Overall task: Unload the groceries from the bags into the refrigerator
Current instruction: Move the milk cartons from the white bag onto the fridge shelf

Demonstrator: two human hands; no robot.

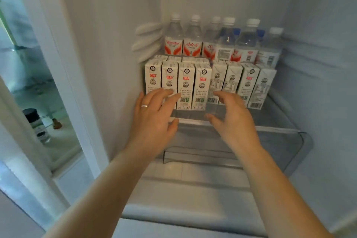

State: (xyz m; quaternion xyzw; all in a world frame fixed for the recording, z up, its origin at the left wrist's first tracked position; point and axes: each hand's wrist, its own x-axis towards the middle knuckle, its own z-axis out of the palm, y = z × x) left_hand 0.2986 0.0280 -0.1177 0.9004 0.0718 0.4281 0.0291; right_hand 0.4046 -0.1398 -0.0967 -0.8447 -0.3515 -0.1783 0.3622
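Landmark: glass shelf (270,120) in the fridge; everything below is placed relative to it.

Left of the shelf, past the white divider: separate compartment with a dark-capped jar (36,123) and a small brown bottle (57,123). Not in play.

Left hand (152,116), ring on 1 finger: fingers spread and loosely bent, tips at the lower faces of the left cartons, near the shelf's front edge. Holds nothing that I can see; contact looks like a light touch, blur makes it uncertain.

Milk cartons (186,85): front row of 8 upright on the shelf, a 2nd row just behind. Left 4 stand square and tight; right 4 lean and sit a bit skewed.

Right hand (231,116): fingers curled in a loose claw, gripping nothing, in front of the middle cartons, apart from the left hand.

Water bottles (222,40): about 6, at the back of the shelf, behind the cartons.

Risks, my read:
- Push the row back too hard → rear cartons shove the bottles, 1 tips.
- Right 4 already lean → a sideways nudge dominoes them.
- Cartons sit near the shelf's front edge → pulling a hand out can drag 1 off into the drawer (280,152) below the shelf.
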